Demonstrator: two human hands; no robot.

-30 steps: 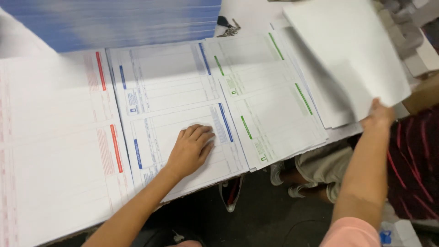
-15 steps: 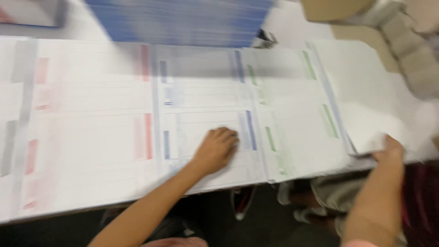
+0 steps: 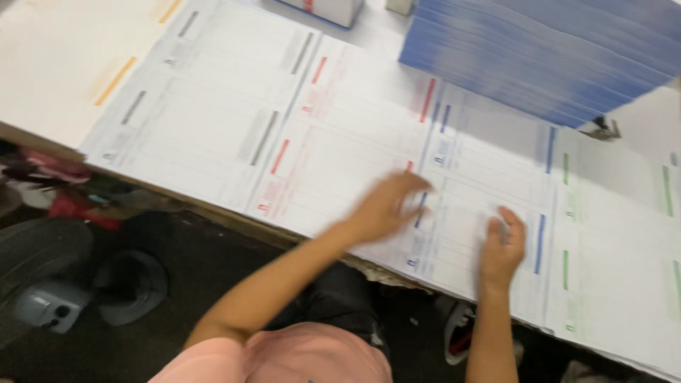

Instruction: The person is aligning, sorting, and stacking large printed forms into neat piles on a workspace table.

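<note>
A: The blue-marked sheet lies flat on the table, the third in a row of printed sheets. To its left is the red-marked sheet, then the grey-marked sheet; to its right is the green-marked sheet. Each one overlaps its neighbour a little.

B: Where are the hands?

A: Both are on the blue-marked sheet, in its near half. The left hand is at the sheet's left edge, just where it meets the red-marked one, and it is blurred. The right hand lies palm down, closer to the sheet's right edge.

B: Do they hold anything?

A: No. The right hand is flat, fingers together and pressed on the paper. The left hand looks open with fingers stretched forward, but because of the blur I cannot tell if it touches or pinches the edge.

B: How does the sheet lie from them?

A: Its long axis runs away from the person, from the table's near edge toward the blue stack at the back. So most of the sheet is ahead of the fingertips. The right hand sits more fully on it; the left is nearer to the seam.
</note>
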